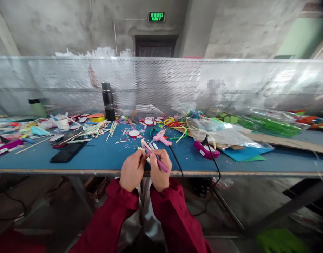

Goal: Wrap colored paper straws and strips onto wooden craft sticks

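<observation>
Just above the table's front edge, my left hand point(132, 169) is closed on a thin, pale craft stick point(143, 146), held upright and pinkish near its top. My right hand point(161, 168) grips a purple-pink marker pen point(163, 166), its front part pointing toward the stick; whether its tip touches the stick I cannot tell. Both hands are close together, and fingers hide the lower part of the stick. Right behind them lie several white pens point(152, 145) and a pink glue gun point(163, 137) with a black cord.
On the blue tabletop point(106, 158), a black phone point(68, 153) lies left, a purple power strip point(206, 150) right. Loose sticks point(98, 130), a black thermos point(108, 102), a paper cup point(63, 123) and plastic bags point(219, 131) stand farther back, before a perforated metal screen point(161, 80).
</observation>
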Demonstrator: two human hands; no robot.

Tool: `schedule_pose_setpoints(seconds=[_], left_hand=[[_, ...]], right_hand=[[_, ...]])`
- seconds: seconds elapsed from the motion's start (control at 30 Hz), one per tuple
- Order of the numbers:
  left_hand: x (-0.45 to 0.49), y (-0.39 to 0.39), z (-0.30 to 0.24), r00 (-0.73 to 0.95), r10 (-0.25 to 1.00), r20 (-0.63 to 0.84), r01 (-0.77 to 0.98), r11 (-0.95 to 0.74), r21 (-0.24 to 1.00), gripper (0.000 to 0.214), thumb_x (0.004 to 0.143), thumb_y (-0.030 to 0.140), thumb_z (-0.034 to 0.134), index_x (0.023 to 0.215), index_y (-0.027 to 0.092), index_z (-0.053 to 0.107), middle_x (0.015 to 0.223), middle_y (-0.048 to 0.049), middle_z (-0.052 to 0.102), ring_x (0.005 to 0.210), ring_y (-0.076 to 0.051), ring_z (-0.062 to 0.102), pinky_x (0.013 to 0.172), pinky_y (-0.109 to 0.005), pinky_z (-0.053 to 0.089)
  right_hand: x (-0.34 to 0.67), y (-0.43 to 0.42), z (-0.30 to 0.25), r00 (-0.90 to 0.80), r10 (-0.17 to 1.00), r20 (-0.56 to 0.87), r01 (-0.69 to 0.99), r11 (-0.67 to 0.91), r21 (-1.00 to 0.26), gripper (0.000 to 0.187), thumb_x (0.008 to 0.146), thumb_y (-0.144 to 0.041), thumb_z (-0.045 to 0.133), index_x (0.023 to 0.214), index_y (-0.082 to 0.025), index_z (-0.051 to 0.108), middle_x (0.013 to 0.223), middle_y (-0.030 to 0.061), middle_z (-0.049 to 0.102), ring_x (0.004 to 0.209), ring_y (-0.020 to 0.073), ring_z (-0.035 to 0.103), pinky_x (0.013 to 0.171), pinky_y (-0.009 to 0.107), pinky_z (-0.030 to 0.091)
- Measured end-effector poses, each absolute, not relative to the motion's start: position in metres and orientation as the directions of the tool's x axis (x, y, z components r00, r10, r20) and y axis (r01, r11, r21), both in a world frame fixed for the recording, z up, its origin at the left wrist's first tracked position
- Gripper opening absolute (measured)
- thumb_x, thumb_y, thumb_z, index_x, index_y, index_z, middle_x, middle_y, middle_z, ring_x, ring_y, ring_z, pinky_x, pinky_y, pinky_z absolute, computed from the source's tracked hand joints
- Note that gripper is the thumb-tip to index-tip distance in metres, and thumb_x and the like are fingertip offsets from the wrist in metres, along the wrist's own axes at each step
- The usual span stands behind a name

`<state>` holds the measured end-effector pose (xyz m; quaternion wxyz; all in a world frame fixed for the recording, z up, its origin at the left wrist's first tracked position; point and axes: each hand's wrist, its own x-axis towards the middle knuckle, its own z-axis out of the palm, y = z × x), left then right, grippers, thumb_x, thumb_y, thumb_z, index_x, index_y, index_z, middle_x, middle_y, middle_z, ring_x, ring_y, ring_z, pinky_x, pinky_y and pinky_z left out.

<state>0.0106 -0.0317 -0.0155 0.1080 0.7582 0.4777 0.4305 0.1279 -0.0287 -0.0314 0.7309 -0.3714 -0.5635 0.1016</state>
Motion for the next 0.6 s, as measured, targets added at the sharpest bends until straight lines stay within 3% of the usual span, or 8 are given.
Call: schedule_pose_setpoints(seconds=[0.6], left_hand=[[0.0112,-0.0309,-0.0157,0.18,0.82,0.543,0.623,-0.522,0.583,0.024,0.105,0.032,0.04,0.084,0.023,0.049,0.08,-0.002,0.063,0.076,-0.019,0.06,0.07,-0.028,0.04]], right_hand=[[0.127,-0.0279,-0.0341,0.34,0.557,0.758,0.257,0.72,-0.645,0.014,0.095,-0.027,0.056,0.083,-0.022,0.059,0.082,0.0011,0.065,0.077,0.0173,0.063,0.075,0.032,0.051]])
